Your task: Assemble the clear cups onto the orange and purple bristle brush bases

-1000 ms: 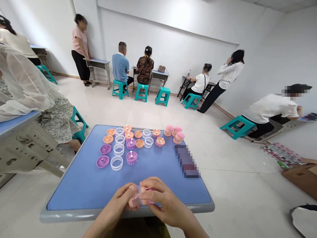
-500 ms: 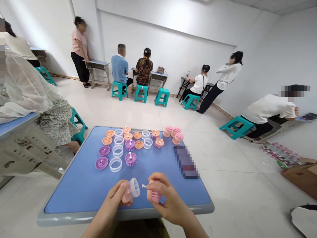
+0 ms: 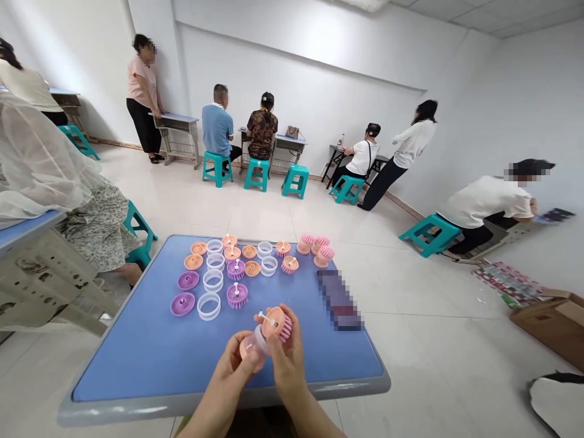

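Gripping clear plastic ring [image 3: 255, 342] in left hand [image 3: 230, 383], fingers [image 3: 249, 360] curled round it, peach piece [image 3: 245, 350] at its end partly hidden. Right hand [image 3: 286, 359] pinching pink bristled brush head [image 3: 276, 322], fingers [image 3: 283, 331] pressed on its rim, bristles partly covered; white pin [image 3: 261, 315] points toward ring. Both items held above blue table [image 3: 137, 365], near its front edge. Peach discs [image 3: 194, 262], purple discs [image 3: 182, 304], clear rings [image 3: 208, 306] lie beyond. Dark object [image 3: 338, 300] pixelated, unidentifiable.

White walls [image 3: 301, 91], pale tiled floor [image 3: 219, 210]
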Tool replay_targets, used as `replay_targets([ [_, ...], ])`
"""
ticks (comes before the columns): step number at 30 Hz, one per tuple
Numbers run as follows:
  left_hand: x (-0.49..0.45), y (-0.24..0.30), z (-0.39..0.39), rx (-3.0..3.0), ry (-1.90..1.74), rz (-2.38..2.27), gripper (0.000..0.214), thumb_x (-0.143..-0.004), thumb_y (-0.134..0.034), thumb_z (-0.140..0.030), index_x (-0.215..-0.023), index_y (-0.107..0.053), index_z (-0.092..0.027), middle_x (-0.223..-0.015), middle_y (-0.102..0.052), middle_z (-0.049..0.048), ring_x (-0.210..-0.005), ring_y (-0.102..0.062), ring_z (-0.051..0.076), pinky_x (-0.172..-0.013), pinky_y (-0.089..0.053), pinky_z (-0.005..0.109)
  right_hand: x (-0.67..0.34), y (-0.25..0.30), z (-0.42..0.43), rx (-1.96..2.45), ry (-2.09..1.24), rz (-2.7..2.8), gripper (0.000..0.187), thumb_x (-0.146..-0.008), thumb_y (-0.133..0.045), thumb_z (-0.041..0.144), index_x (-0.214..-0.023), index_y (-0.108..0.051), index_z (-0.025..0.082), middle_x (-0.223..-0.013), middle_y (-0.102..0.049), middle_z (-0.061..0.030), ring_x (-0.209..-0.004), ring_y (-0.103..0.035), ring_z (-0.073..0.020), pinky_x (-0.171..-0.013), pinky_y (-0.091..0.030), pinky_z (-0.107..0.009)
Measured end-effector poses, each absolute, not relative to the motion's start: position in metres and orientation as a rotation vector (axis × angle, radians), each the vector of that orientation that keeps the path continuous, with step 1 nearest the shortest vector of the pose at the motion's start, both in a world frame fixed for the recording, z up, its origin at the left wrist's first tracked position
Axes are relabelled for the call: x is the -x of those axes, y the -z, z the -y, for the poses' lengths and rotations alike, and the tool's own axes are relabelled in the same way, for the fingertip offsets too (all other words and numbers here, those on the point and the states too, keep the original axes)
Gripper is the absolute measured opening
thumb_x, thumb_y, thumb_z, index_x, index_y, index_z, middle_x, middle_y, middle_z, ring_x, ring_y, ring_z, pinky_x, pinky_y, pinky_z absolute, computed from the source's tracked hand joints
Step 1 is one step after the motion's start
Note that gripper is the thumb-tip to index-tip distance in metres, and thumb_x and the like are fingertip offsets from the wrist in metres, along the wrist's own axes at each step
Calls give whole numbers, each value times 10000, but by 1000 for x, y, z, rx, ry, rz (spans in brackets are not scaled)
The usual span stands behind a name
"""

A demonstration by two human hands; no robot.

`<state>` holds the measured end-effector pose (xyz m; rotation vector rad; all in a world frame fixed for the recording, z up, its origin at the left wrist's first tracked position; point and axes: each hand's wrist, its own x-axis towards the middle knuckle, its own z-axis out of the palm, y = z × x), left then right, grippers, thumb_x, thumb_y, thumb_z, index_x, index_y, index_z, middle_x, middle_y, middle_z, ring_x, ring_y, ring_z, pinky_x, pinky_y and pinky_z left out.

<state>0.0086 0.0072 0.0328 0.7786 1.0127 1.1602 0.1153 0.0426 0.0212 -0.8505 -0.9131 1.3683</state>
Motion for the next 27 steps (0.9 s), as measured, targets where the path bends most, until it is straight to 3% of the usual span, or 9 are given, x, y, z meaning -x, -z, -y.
replay_targets([
  [4, -15, -34, -6, -748, -1099, -939, 410, -782, -530, -515, -1039, -542, -196, -927, -604, 33, -931, -547, 211, -872, -429, 358, -111, -21, -42, 877, -1209, 1072, 511, -764, -573, 439, -1159, -343, 211, -1087, -538, -110, -798, -620, -184, -706, -526, -350],
  [8, -13, -34, -4, -703, -1017, -876, 417, -754, -587, -487, -1053, -570, -197, -917, -615, 36, -933, -546, 215, -873, -425, 346, -119, -36, -53, 914, -1168, 910, 405, -795, -530, 434, -1101, -401, 203, -884, -613, -54, -680, -621, -163, -606, -522, -301],
  [14, 0, -35, -11, -343, -976, -716, 287, -734, -620, -381, -944, -596, -188, -858, -619, 49, -884, -586, 230, -805, -459, 385, -140, -48, -76, 902, -1521, 766, 346, -769, -533, 496, -961, -503, 209, -880, -619, -23, -548, -608, -120, -501, -482, -245],
  [19, 4, -35, -21, -318, -1016, -801, 133, -708, -647, -276, -714, -564, -172, -748, -555, -8, -656, -517, 98, -618, -444, 218, -145, -42, -76, 824, -1687, 1184, 395, -722, -625, 415, -1038, -493, 218, -855, -603, -13, -617, -616, -137, -571, -490, -264],
  [23, 0, -35, -21, -484, -962, -830, 230, -665, -684, -306, -826, -579, -181, -595, -433, -62, -532, -390, 72, -505, -344, 170, -146, -46, -72, 826, -1530, 1610, 427, -720, -634, 275, -1117, -490, 217, -1004, -593, -36, -860, -586, -168, -777, -468, -307],
  [27, -2, -34, -20, -741, -953, -924, 369, -600, -736, -362, -883, -596, -171, -690, -521, -28, -620, -441, 117, -544, -343, 202, -140, -49, -69, 861, -1416, 1777, 482, -676, -657, 234, -1128, -493, 208, -999, -605, -38, -872, -582, -179, -772, -475, -309],
])
